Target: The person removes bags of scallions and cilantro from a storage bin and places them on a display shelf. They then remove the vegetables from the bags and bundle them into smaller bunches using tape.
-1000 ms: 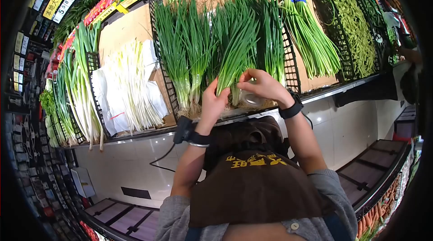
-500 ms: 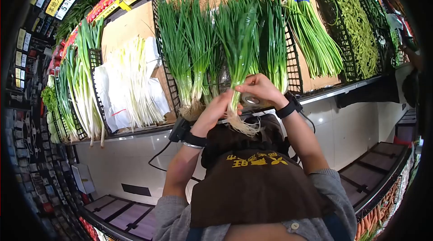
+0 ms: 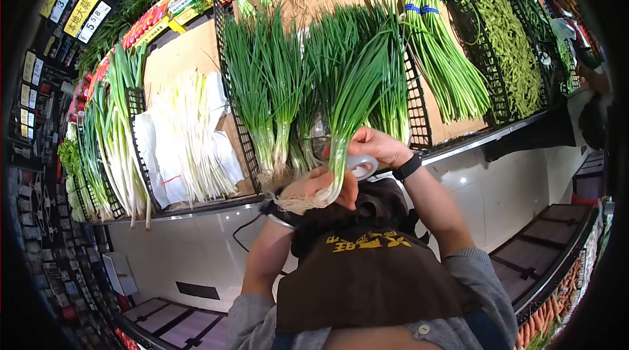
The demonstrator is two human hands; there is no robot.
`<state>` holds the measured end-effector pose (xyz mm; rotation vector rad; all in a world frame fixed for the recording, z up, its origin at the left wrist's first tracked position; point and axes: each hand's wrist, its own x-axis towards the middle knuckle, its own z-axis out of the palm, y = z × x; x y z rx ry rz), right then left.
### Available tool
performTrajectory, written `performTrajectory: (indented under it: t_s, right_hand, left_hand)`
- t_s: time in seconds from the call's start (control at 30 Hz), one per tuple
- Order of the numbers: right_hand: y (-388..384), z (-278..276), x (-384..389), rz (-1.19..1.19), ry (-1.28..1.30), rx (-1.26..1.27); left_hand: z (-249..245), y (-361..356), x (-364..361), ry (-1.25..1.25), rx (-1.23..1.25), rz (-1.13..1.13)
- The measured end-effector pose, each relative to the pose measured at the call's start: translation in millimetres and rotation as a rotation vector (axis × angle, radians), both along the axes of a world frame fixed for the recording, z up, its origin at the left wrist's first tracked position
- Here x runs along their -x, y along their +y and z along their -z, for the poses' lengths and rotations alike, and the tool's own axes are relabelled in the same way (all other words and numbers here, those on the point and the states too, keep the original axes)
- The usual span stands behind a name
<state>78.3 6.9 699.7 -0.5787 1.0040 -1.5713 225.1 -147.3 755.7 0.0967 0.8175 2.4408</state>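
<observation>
My left hand [image 3: 319, 183] is closed around the white lower stems of a bunch of green onions [image 3: 341, 147]. The bunch slants, with its green leaves up to the right and its pale roots hanging over my left wrist. My right hand [image 3: 380, 147] is closed on a roll of clear tape [image 3: 364, 165] and lies against the bunch's stems just above my left hand. Some of its fingers are hidden behind the stems. More green onions [image 3: 259, 94] stand behind, in a black crate [image 3: 419, 111].
Pale garlic chives [image 3: 196, 140] lie on white paper to the left, beside leeks [image 3: 124, 134]. Long green stems with blue bands [image 3: 445, 55] and green bean pods [image 3: 508, 49] are at the right. A metal shelf edge [image 3: 458, 146] runs between me and the produce.
The onion bunch has tilted, its roots swinging left and toward me and its leaves to the right. My left hand has turned with it. More of the tape roll shows below my right hand.
</observation>
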Motion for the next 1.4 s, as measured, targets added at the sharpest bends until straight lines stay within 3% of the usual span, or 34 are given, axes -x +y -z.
performTrajectory:
  t_s: [0.07,0.1,0.17,0.2,0.23,0.3,0.33,0.37,0.4,0.43,0.63,0.7,0.8,0.87,0.93,0.97,1.03,1.07,1.13,1.17,1.2,1.23,1.27,1.3,1.37,1.4]
  right_hand:
    - [-1.2,-27.6,-4.3,0.044,-0.013,-0.209]
    - [-5.2,-25.8,-6.5,0.042,-0.016,-0.207]
    - [-14.4,-28.6,-13.9,0.18,0.615,-0.323]
    - [-18.9,-37.8,-19.7,0.152,0.66,-0.465]
    - [-25.7,-35.7,-23.6,0.268,1.155,-0.418]
    - [-29.9,-23.9,-16.2,0.166,1.345,-0.216]
    - [-26.8,-25.0,-10.1,0.103,1.198,-0.186]
    - [-24.4,-29.3,-6.0,0.042,1.051,-0.155]
    - [-19.1,-69.9,-10.3,-0.081,0.6,-0.388]
    - [-17.2,-66.3,-7.0,-0.085,0.528,-0.325]
    - [-18.3,-58.7,-15.1,0.118,0.81,-0.44]
    - [-24.8,-16.9,-4.2,0.452,1.588,-0.67]
    - [-3.2,-17.8,15.3,0.436,1.246,-0.703]
    - [9.1,-14.4,24.7,0.492,1.069,-0.62]
    - [17.7,-24.5,27.1,0.492,0.954,-0.631]
    - [22.0,-26.7,30.1,0.479,0.892,-0.627]
    - [30.1,-40.1,28.4,0.465,0.818,-0.675]
    - [33.5,-44.4,26.7,0.442,0.747,-0.719]
    - [38.6,-36.6,27.8,0.5,0.847,-0.669]
    - [39.9,-31.7,28.6,0.553,0.954,-0.602]
    - [40.5,-27.7,29.6,0.567,0.909,-0.584]
    - [41.1,-28.4,29.0,0.568,0.911,-0.585]
    - [42.0,-29.0,26.5,0.579,0.899,-0.586]
    - [43.6,-29.9,24.3,0.593,0.886,-0.589]
    - [51.8,-33.4,20.8,0.548,0.952,-0.65]
    - [56.5,-35.0,19.0,0.546,0.894,-0.659]
  left_hand:
    - [16.0,-27.4,-0.6,0.012,0.469,0.053]
    - [35.2,-36.2,-2.6,0.131,0.783,-0.063]
    - [16.9,-30.0,-1.1,0.066,0.725,-0.262]
    - [2.5,-20.2,3.4,-0.019,0.791,-0.23]
    - [13.1,-3.5,12.2,0.06,0.805,-0.376]
    - [82.8,4.8,14.5,0.049,0.884,-0.546]
    - [49.2,13.8,16.0,0.075,0.708,-0.576]
    - [36.2,12.7,15.3,0.075,0.712,-0.582]
    - [27.8,11.9,14.4,-0.086,0.645,-0.54]
    - [23.2,12.1,13.8,-0.245,0.571,-0.497]
    - [2.5,18.6,26.8,-0.028,0.783,-0.781]
    - [-28.0,13.3,27.8,0.104,0.899,-0.891]
    - [-66.7,-33.2,30.4,0.094,1.082,-0.942]
    - [-59.5,-70.8,27.1,0.051,1.132,-0.926]
    - [-19.6,-101.1,26.3,0.271,1.566,-0.959]
    - [-9.3,-100.5,23.9,0.276,1.567,-0.95]
    - [3.9,-91.7,16.7,0.575,2.334,-1.156]
    - [-5.7,-74.6,20.8,0.533,2.226,-1.167]
    - [6.6,-42.7,32.1,0.38,2.012,-0.915]
    - [22.1,-32.7,38.2,0.283,1.884,-0.518]
    - [38.4,-17.2,45.6,0.256,1.867,-0.35]
    - [45.3,-7.6,62.8,0.001,1.883,0.138]
    - [60.6,0.5,70.3,-0.023,1.86,0.096]
    - [113.6,0.4,70.8,0.062,1.755,-0.242]
    - [121.5,9.9,80.9,-0.009,1.662,-0.538]
    - [123.6,6.7,84.7,-0.061,1.521,-0.512]
